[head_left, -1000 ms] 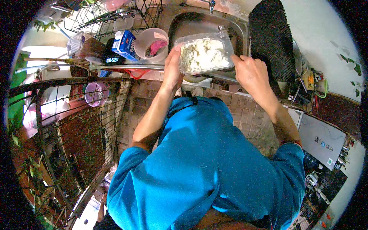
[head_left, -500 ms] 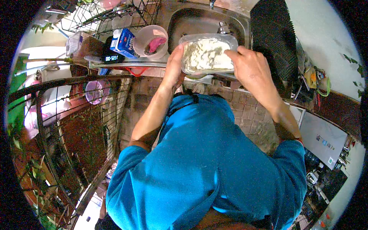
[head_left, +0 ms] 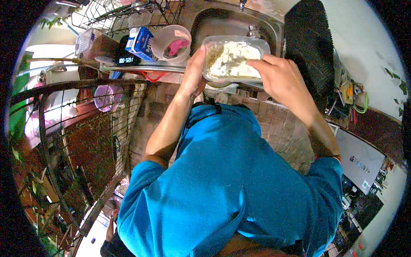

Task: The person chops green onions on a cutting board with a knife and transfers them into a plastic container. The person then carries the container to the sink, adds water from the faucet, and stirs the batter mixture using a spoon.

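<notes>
In the head view, my left hand (head_left: 195, 73) grips the left side of a clear plastic container (head_left: 235, 80), thumb along its wall. White, crumbly food (head_left: 227, 68) lies inside in pale, yellowish liquid. My right hand (head_left: 280, 77) reaches over the container's right side, its fingers pressed together at the food. Whatever those fingertips hold, if anything, is hidden. Just left of the container stands a translucent tub (head_left: 187, 55) with something pink and dark inside.
A blue milk carton (head_left: 141, 45) stands beside a black digital display (head_left: 126, 60). Behind the container is a metal sink (head_left: 214, 23). A wire rack (head_left: 111, 17) sits back left, a black textured mat (head_left: 308, 47) to the right. Metal railing (head_left: 55, 85) runs along the left.
My right fingers have shifted slightly left and down over the food. The white lumps lie differently, with more liquid showing at the left. The view has shifted a little.
</notes>
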`<state>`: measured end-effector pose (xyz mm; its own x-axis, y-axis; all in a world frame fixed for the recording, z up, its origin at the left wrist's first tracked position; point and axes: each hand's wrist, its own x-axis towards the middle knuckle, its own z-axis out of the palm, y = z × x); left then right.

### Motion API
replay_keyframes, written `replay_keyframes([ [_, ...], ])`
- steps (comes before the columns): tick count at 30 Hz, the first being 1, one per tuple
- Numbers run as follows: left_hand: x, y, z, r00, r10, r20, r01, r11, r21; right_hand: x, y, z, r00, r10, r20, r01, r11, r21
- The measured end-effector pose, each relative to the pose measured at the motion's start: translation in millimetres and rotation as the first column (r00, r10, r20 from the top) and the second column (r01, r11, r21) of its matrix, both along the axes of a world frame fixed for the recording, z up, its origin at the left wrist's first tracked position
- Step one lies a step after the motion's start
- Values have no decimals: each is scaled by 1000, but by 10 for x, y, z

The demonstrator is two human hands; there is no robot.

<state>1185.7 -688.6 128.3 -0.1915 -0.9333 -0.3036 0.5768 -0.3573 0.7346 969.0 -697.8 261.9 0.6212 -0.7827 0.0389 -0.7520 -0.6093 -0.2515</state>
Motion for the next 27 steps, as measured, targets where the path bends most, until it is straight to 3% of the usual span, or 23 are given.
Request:
replay_keyframes([
  [3, -13, 9, 87, 999, 17, -39, -16, 999, 35, -7, 52, -8, 989, 68, -128, -72, 997, -30],
  [5, -18, 4, 84, 999, 31, -28, -29, 999, 46, 40, 39, -41, 957, -50, -286, 15, 992, -126],
  [9, -17, -3, 143, 998, 45, -51, -40, 995, 96, -86, -53, -42, 978, -56, -200, 14, 979, -204],
  [14, -44, -13, 166, 1000, 7, 12, -7, 1000, -14, 86, -202, -7, 954, -109, -280, 36, 967, -252],
  [16, -43, -23, 161, 1000, -17, -5, 17, 1000, 5, 134, -244, -132, 970, 33, -240, -72, 985, -156],
  [20, -9, -17, 129, 999, -15, -29, 15, 1000, -10, 101, -86, -68, 988, 49, -147, -60, 996, -72],
  [24, 8, -4, 193, 1000, 4, 11, -3, 1000, -21, 13, 48, 88, 988, 113, -102, -120, 991, -63],
  [27, 23, -34, 118, 1000, -16, -25, 16, 1000, 11, -76, 38, 105, 977, 132, -166, -158, 975, -156],
])
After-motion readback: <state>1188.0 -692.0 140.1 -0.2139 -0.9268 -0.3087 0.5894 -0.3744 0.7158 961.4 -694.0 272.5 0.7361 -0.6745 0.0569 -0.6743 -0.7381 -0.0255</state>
